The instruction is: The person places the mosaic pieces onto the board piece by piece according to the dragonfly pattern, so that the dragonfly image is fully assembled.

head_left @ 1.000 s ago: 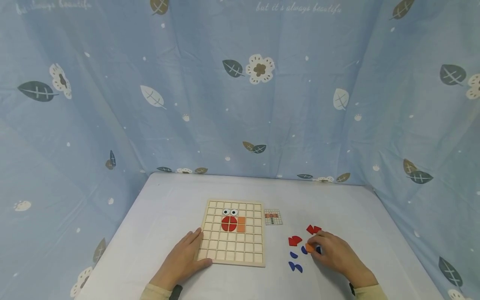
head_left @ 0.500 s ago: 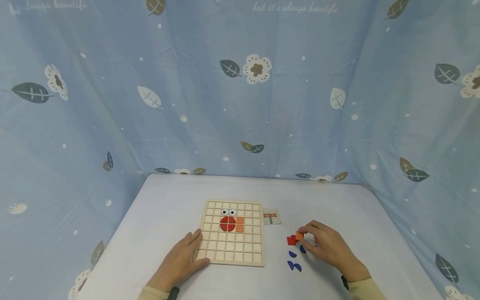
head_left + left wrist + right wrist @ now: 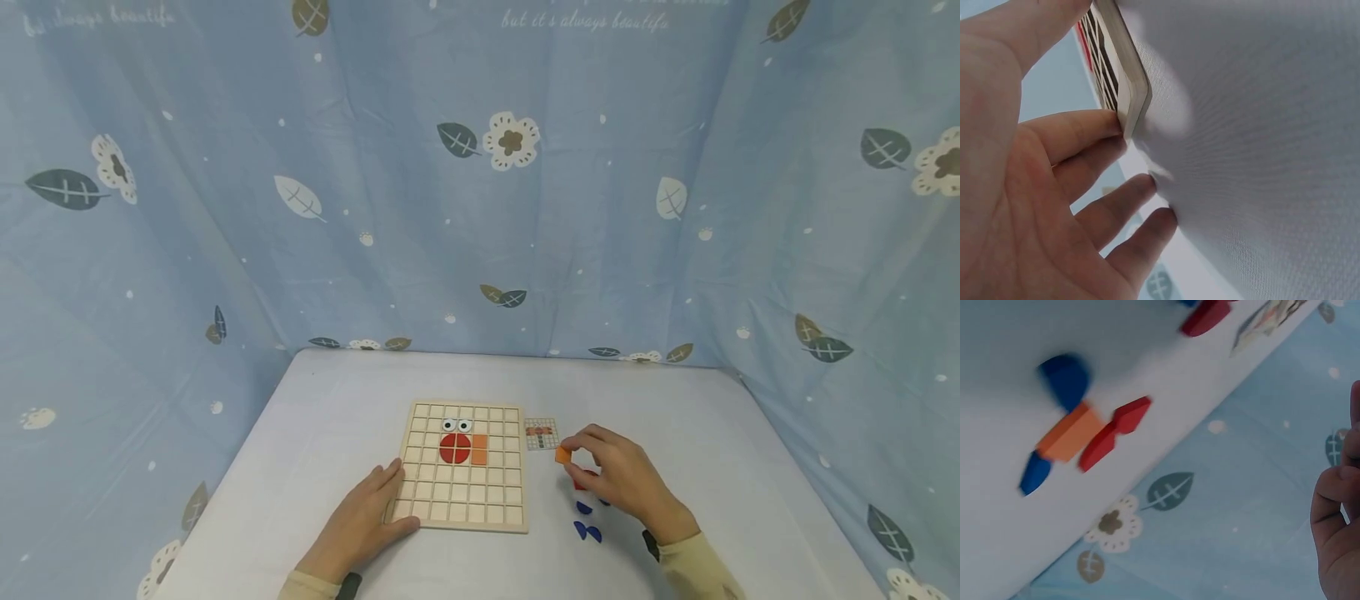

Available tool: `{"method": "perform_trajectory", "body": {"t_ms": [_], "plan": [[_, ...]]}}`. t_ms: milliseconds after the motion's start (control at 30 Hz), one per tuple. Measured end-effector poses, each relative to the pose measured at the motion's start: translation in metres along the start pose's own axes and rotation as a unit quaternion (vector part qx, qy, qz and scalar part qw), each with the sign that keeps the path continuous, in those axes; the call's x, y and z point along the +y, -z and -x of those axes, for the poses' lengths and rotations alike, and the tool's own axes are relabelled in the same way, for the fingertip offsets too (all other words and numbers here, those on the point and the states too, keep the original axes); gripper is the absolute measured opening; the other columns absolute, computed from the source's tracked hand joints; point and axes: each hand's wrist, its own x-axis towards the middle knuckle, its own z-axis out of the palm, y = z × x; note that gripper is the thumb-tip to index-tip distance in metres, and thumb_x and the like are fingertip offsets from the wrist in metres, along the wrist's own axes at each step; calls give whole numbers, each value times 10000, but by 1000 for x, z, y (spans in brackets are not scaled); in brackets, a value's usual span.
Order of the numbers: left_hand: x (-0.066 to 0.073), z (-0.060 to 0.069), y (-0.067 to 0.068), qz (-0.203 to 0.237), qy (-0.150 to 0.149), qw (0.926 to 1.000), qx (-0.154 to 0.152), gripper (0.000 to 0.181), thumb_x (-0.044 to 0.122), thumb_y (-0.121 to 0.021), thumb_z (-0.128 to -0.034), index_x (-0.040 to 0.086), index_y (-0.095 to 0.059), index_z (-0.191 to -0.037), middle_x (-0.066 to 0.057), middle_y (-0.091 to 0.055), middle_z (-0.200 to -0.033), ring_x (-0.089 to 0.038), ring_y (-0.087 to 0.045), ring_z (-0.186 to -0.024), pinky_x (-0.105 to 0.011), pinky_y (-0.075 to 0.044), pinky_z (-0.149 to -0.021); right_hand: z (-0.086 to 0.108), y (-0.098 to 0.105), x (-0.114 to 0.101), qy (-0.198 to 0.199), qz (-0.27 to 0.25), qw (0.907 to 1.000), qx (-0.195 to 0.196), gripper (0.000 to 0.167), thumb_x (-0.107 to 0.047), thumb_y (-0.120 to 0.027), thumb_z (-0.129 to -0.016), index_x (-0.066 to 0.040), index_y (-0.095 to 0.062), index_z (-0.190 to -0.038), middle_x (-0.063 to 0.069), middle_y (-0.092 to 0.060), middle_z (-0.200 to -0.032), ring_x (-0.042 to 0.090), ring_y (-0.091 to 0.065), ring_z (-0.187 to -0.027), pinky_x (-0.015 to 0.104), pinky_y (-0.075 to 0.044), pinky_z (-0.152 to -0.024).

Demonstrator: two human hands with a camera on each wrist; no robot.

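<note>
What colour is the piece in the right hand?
The piece is orange, clearest in the head view.

The right hand (image 3: pixel 622 475) pinches an orange square tile (image 3: pixel 562 455), right of a pale wooden grid board (image 3: pixel 461 473). The board lies flat (the left hand (image 3: pixel 360 521) touches its near-left corner). On its far half sit two white eye tiles (image 3: pixel 448 425), a red disc (image 3: pixel 447 441) in four quarters just nearer, and two orange squares (image 3: pixel 479 442) right of that.

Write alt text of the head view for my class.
A person's right hand holds an orange piece between its fingers, near a small picture card. The left hand touches a wooden grid board bearing two eye pieces, a red circle and orange squares.
</note>
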Motion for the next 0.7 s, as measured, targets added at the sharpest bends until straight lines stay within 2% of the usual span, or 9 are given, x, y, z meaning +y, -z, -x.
{"method": "perform_trajectory", "body": {"t_ms": [267, 500, 700], "plan": [[1, -1, 0, 51, -18, 10000, 31, 865, 520, -784, -833, -19, -519, -1456, -117, -438, -1568, -418, -396, -1424, -531, -355, -1169, -21, -1, -16, -295, -221, 9993, 13, 271, -268, -844, -842, -254, -746, -1095, -131, -660, -1024, 60, -495, -666, 158, -442, -529], [0, -1, -1, 78, -6, 9999, 80, 864, 515, -793, -826, -16, -525, -1453, -110, -444, -1565, -414, -397, -1425, -537, -353, -1168, -37, -8, -22, 91, -369, 9989, 280, 277, -270, -837, -850, -229, -745, -1109, -121, -659, -1051, 43, -484, -680, 152, -435, -531], [0, 0, 0, -26, -16, 10000, 84, 862, 517, -792, -828, -16, -526, -1451, -117, -449, -1560, -412, -407, -1419, -529, -364, -1163, -47, -18, -25, 20, -573, 9968, 555, 302, -256, -842, -848, -211, -743, -1130, -122, -650, -1079, 80, -502, -684, 160, -428, -529]]}}
